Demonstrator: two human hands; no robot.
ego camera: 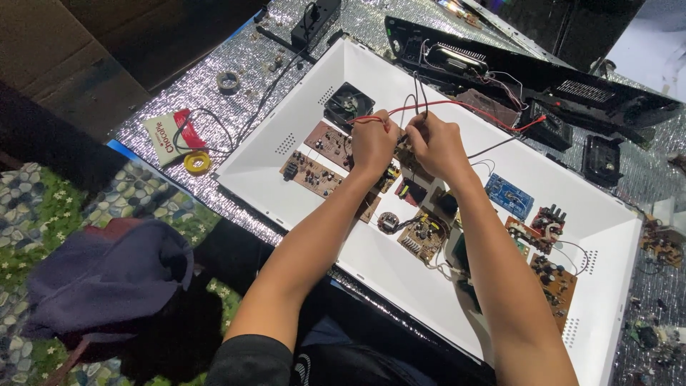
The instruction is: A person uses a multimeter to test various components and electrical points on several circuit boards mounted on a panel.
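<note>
Fingertips of both hands are hidden behind the knuckles; what is pinched there is hard to make out. The left hand [373,141] is curled tight on the red wire [457,105], at its near end. The right hand [434,145] is closed narrow just beside it, seemingly on thin black wires [418,93], though the exact grip cannot be told. Boards under the hands are partly covered by the forearms.

The red wire is thin and runs over the far part of the white tray [264,171] from the hands to the tray's far edge, where a second red strand meets it. The black wires rise from the hands toward that same far rim.

Inside the tray, a fan [349,104] sits near the far left corner; a blue board [509,195] lies right of the hands. Left of the tray, a yellow tape roll [197,163] is seen on the foil mat [250,64].
</note>
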